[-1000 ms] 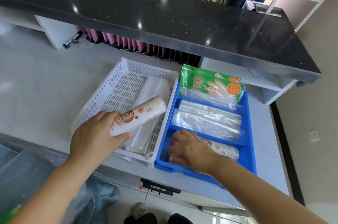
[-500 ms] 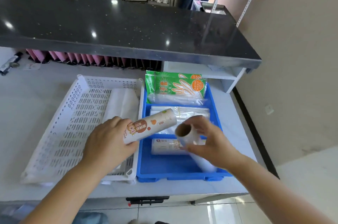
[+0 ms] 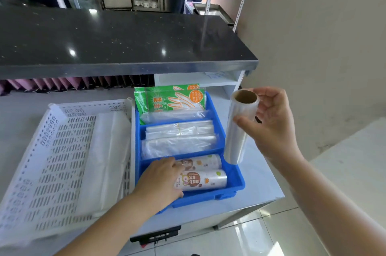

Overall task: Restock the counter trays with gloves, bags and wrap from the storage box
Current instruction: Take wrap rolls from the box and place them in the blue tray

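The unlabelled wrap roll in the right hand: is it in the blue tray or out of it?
Out. The right hand holds the unlabelled wrap roll roughly upright, above the right edge of the blue tray.

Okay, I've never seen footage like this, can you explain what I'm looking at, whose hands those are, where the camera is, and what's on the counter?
There is no machine: a person works with bare hands, and a wide-angle camera worn on their head looks down at them. On the counter sit a white perforated tray and a blue divided tray. The blue one holds green glove packs at the back, clear plastic bags in the middle, and two labelled wrap rolls at the front. The left hand rests on those rolls. The right hand holds an unlabelled roll of clear wrap in its grip, raised beside the blue tray.
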{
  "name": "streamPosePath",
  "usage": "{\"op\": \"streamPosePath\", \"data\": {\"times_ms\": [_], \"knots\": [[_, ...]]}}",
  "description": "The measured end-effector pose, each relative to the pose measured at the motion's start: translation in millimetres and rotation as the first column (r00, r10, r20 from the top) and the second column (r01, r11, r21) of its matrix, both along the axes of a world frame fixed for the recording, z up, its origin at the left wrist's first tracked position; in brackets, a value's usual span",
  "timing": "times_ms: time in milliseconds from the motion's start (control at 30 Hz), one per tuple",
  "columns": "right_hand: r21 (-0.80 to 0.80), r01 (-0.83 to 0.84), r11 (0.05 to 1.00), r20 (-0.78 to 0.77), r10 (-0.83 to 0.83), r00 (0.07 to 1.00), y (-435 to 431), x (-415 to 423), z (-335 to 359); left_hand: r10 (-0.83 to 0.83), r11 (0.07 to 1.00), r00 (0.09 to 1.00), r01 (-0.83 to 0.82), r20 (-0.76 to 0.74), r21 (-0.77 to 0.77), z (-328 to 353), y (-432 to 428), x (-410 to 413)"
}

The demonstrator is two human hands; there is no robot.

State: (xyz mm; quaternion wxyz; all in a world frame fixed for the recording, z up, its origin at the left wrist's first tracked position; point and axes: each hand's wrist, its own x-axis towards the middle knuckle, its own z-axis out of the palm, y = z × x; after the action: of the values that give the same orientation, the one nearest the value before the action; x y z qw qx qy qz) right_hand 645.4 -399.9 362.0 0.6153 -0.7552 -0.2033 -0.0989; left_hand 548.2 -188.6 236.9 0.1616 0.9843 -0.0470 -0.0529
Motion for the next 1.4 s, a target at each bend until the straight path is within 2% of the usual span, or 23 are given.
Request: {"op": "streamPosePath", "data": {"times_ms": [133,400,567,667,733,800,900,967,1167,1300,1400], "knots": [[-0.021,0.017,1.0,-0.012,-0.017,1.0,-4.4,-2.5,-5.9,0.025,0.996,1.0,-0.026,-0.016,-0.081,-12.2,-1.4,3.5],[-0.057,-0.088,0.994,-0.008,0.088,0.996,2.8,-5.2,-10.3,0.046,0.995,0.996,-0.053,-0.079,-0.084,-16.3,-3.9,6.4],[-0.248,-0.202,0.948,-0.031,0.2,0.979,23.2,-16.4,-12.7,0.03,0.989,0.993,-0.046,-0.118,-0.14,3.5,12.2,-0.9],[-0.476,-0.288,0.831,-0.051,0.3,0.952,43.0,-23.2,-20.1,0.233,0.967,0.97,-0.224,0.066,-0.122,23.6,36.0,-9.0],[-0.667,-0.298,0.683,0.008,0.406,0.914,60.1,-28.7,-31.4,0.359,0.931,0.92,-0.339,0.156,-0.137,33.1,52.8,-15.6],[-0.811,-0.241,0.533,0.095,0.527,0.845,77.0,-34.1,-48.1,0.432,0.899,0.884,-0.406,0.179,-0.166,38.2,65.2,-23.3],[-0.926,-0.172,0.335,0.097,0.653,0.751,95.2,-41.5,-74.3,0.467,0.883,0.862,-0.44,0.198,-0.163,37.8,71.1,-35.3],[-0.942,-0.192,0.275,0.053,0.687,0.724,100.6,-42.5,-86.8,0.473,0.879,0.86,-0.446,0.191,-0.166,34.9,70.0,-42.4],[-0.903,-0.325,0.28,-0.021,0.729,0.684,99.9,-39.8,-105.5,0.48,0.87,0.864,-0.447,0.15,-0.208,23.5,60.1,-51.2],[-0.848,-0.368,0.381,-0.029,0.66,0.751,76.8,-28.3,-101.8,0.379,0.913,0.919,-0.352,0.109,-0.206,16.1,49.9,-47.0],[-0.88,-0.3,0.368,-0.013,0.613,0.79,49.9,-15.6,-100.4,0.263,0.954,0.961,-0.245,0.089,-0.175,10.1,39.3,-43.1]]}}
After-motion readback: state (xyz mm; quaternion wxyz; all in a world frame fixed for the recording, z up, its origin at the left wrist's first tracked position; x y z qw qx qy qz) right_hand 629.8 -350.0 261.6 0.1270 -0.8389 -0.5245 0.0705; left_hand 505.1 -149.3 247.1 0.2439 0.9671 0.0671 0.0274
